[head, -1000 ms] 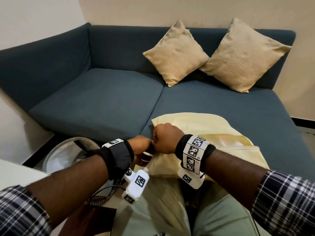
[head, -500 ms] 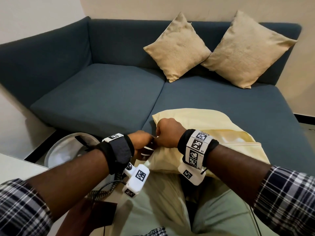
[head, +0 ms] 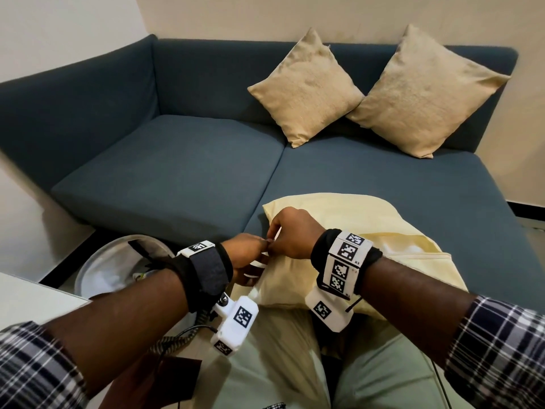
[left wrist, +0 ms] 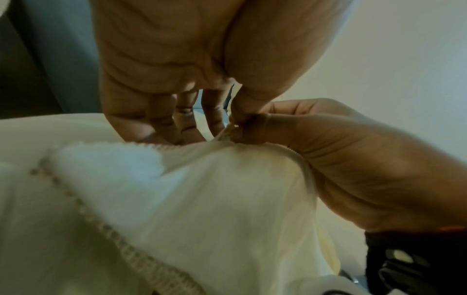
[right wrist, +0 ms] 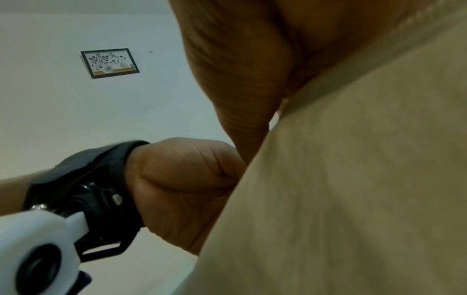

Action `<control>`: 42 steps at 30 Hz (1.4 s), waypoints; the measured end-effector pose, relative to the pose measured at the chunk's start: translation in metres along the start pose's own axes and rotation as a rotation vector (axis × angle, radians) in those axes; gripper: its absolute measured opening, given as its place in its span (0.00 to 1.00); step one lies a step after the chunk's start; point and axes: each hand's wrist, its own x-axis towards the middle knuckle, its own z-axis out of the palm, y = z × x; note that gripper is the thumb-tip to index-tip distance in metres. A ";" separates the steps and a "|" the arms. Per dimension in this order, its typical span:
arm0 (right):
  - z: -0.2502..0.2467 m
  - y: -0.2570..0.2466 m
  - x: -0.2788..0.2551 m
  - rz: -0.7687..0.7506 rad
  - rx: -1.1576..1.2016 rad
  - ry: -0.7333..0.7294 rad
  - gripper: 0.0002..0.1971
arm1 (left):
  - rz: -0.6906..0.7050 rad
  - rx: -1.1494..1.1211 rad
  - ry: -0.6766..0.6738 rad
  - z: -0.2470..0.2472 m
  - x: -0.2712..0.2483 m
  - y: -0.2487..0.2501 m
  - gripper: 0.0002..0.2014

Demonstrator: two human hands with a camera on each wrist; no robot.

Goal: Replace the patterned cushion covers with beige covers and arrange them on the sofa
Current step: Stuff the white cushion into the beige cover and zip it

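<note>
Cushion (head: 348, 231) flat on lap, corner fwd, both hands (head: 290, 237) pinching zip.

Your sofa (head: 165, 160) wears a matt, tightly woven dark blue cloth, and the two beige cushions (head: 306, 87) leaning on its back show a coarser, slightly nubby weave with a faint sheen. The pale yellow cover (head: 330, 214) on your lap is thin, smooth cloth, its zip (left wrist: 141, 257) edge a row of small dull teeth, with white fluffy filling (left wrist: 106, 159) showing at the opening. Beside your knee the round bin (head: 97, 270) looks like brushed, dully shining metal, and your wrist units (head: 236, 323) are smooth matt white plastic on black fabric straps.
</note>
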 end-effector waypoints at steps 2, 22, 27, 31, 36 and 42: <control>0.001 -0.001 -0.001 0.005 0.011 0.002 0.10 | 0.028 -0.001 0.021 0.000 0.003 -0.001 0.09; -0.008 0.004 -0.008 0.030 -0.029 -0.079 0.19 | 0.050 -0.053 0.028 0.006 0.004 -0.004 0.13; -0.007 0.008 -0.006 0.047 0.031 -0.120 0.18 | 0.019 -0.087 0.047 0.008 0.003 -0.006 0.08; -0.008 0.013 -0.007 0.023 0.093 -0.117 0.17 | -0.013 -0.098 0.036 0.007 0.002 -0.006 0.06; -0.008 0.015 -0.010 0.003 0.145 -0.105 0.15 | -0.019 -0.113 0.026 0.007 0.000 -0.005 0.06; -0.005 0.018 -0.009 0.040 0.197 -0.034 0.13 | 0.025 -0.116 0.054 0.013 0.002 -0.005 0.06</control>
